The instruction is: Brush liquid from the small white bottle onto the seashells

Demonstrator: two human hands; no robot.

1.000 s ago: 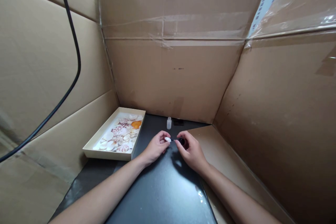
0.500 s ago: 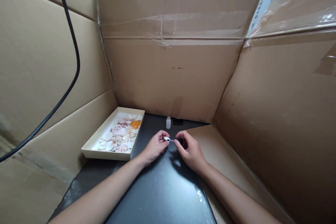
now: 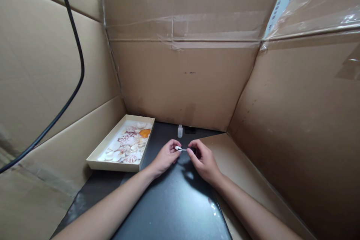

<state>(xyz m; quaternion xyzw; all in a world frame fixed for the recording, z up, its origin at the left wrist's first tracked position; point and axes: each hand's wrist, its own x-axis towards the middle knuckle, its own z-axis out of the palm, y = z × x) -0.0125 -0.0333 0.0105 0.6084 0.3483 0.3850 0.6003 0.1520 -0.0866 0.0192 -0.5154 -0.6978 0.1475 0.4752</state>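
Note:
My left hand [image 3: 165, 158] pinches a small white piece [image 3: 177, 148] that looks like a shell, with a dark patch or opening on it. Between thumb and fingers, my right hand [image 3: 206, 162] holds a brush with a black cap for a handle [image 3: 193, 150]. The thin pale stem [image 3: 183, 150] of the brush points left, and its tip meets the white piece. The bristles are too small to make out. Just beyond both hands, a small translucent bottle [image 3: 180, 132] stands upright without a cap.
To the left, a shallow cream box [image 3: 112, 165] holds many shells [image 3: 131, 140], one of them orange. A black object [image 3: 190, 130] lies near the back wall. Cardboard walls [image 3: 180, 82] surround the dark table [image 3: 168, 210]. A black cable [image 3: 81, 63] hangs at left.
The white piece has turned slightly in my left hand, so more of its dark patch shows. A little more of the brush stem is visible. Both hands stay nearly in place.

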